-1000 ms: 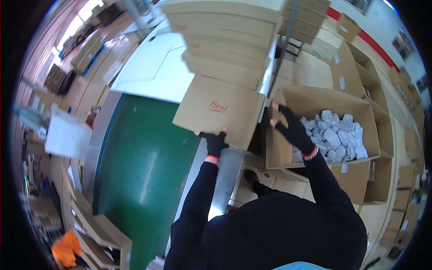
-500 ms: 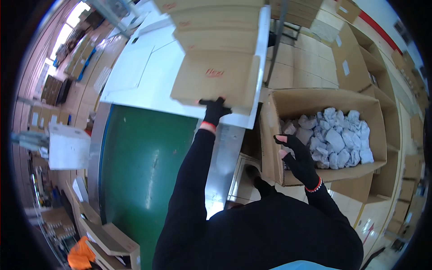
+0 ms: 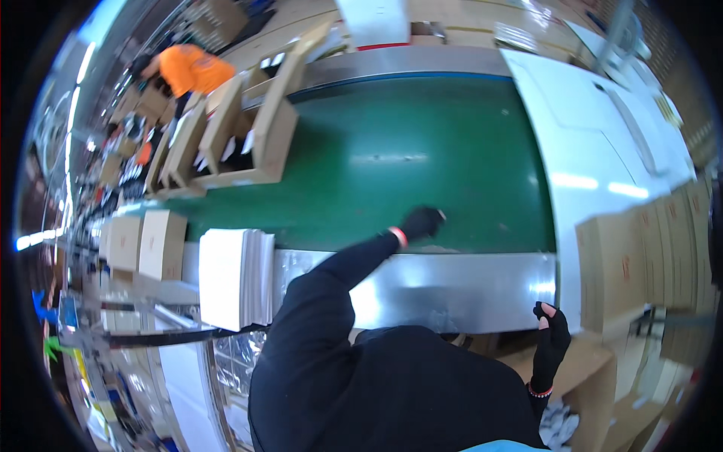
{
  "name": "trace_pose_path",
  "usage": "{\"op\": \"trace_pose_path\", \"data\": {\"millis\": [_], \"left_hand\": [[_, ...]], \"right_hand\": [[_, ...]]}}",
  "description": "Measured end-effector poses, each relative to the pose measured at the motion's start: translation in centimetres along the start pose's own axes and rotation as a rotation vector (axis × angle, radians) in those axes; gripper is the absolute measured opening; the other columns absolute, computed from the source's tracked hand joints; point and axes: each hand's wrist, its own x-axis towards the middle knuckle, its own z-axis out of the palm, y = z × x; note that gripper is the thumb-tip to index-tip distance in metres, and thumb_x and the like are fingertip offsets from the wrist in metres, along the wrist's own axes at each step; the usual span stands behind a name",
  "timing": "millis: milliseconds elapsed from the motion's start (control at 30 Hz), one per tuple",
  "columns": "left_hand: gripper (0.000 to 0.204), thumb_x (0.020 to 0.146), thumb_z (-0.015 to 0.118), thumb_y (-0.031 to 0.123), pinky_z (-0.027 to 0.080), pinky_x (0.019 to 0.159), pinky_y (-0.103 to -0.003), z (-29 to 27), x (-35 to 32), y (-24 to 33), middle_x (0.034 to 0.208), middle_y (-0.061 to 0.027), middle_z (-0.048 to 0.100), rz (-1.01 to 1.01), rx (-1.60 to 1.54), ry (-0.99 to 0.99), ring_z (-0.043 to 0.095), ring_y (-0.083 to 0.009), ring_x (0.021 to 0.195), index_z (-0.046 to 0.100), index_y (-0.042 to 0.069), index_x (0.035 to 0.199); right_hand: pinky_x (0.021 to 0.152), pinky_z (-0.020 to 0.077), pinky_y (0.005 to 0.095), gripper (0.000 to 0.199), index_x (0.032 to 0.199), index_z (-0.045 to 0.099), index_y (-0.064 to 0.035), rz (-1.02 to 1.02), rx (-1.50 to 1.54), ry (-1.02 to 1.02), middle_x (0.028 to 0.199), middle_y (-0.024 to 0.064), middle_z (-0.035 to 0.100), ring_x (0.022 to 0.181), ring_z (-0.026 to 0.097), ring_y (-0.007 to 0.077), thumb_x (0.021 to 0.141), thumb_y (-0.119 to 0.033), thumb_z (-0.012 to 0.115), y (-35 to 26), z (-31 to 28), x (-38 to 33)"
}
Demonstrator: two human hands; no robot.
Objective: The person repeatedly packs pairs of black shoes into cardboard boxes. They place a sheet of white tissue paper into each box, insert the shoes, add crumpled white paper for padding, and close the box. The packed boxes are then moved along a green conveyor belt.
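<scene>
My left hand [image 3: 423, 224], in a black glove with bare fingertips and a red band at the wrist, reaches over the green conveyor belt [image 3: 452, 143]. Its fingers look curled together, and nothing shows in them. Beside the right end of the metal edge [image 3: 452, 294] is my right hand [image 3: 553, 339], gloved alike, with a beaded bracelet. A gap shows between its thumb and loosely bent fingers, and it holds nothing. To its right, a row of brown cardboard boxes [image 3: 619, 264] stands on the white table [image 3: 576, 162].
Open cartons [image 3: 275, 139] with dark contents sit on the belt at left. A white stack of sheets [image 3: 235, 279] lies by the near edge, next to closed boxes [image 3: 160, 245]. Below my right hand, a large carton [image 3: 595, 384] holds white wrapped pieces [image 3: 559, 423]. Someone in orange [image 3: 192, 69] bends beyond.
My view has swung left along the conveyor. My left hand has left the box row and is over the belt. My right hand has moved from above the large carton to beside the metal edge.
</scene>
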Motion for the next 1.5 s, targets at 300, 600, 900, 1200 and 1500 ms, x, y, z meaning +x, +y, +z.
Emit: {"op": "trace_pose_path", "data": {"millis": [300,600,900,1200,1500], "left_hand": [[0.041,0.073,0.071,0.029,0.046,0.080,-0.045,-41.3,-8.7,4.0,0.094,-0.0168,0.061,-0.137,1.034,1.260,0.060,-0.0343,0.091,0.059,0.010,0.107],[0.048,0.075,0.058,0.032,0.050,0.082,-0.048,-37.9,-2.5,-6.9,0.097,-0.0229,0.067,-0.555,0.517,0.610,0.065,-0.0388,0.091,0.057,0.004,0.114],[0.066,0.090,0.058,0.045,0.049,0.080,-0.044,-22.7,6.1,12.8,0.102,-0.0246,0.062,0.143,-0.097,0.257,0.061,-0.0371,0.098,0.043,-0.006,0.130],[0.041,0.091,0.061,0.027,0.042,0.097,-0.034,-25.9,-9.3,20.5,0.118,-0.0192,0.061,0.342,-0.692,-0.435,0.057,-0.0259,0.113,0.057,-0.003,0.119],[0.049,0.090,0.062,0.030,0.041,0.096,-0.031,-27.3,-14.1,29.1,0.121,-0.0116,0.059,0.225,-0.812,-0.326,0.056,-0.0179,0.110,0.053,0.001,0.129]], "right_hand": [[0.091,0.0448,0.0322,0.024,0.107,0.065,-0.0007,-0.184,-0.203,-0.456,0.103,0.0107,0.067,0.101,0.061,0.0215,0.083,-0.001,0.061,-5.4,16.9,5.4],[0.083,0.0479,0.0301,0.022,0.105,0.066,-0.0013,-0.113,-0.296,-0.515,0.100,0.0104,0.067,0.094,0.063,0.0194,0.084,-0.003,0.064,-4.8,19.7,5.9],[0.089,0.0461,0.0322,0.023,0.108,0.064,-0.0012,-0.195,-0.307,-0.535,0.105,0.0111,0.066,0.101,0.062,0.0211,0.085,-0.005,0.064,-6.5,19.7,4.3],[0.086,0.0459,0.0303,0.025,0.111,0.062,0.0000,-0.001,-0.327,-0.329,0.106,0.0105,0.064,0.100,0.060,0.0194,0.088,-0.006,0.061,-3.1,12.0,-1.0],[0.074,0.0503,0.0295,0.024,0.111,0.063,-0.0051,-0.009,-0.361,-0.339,0.105,0.0087,0.064,0.093,0.062,0.0174,0.088,-0.012,0.063,-3.2,10.7,-4.7]]}}
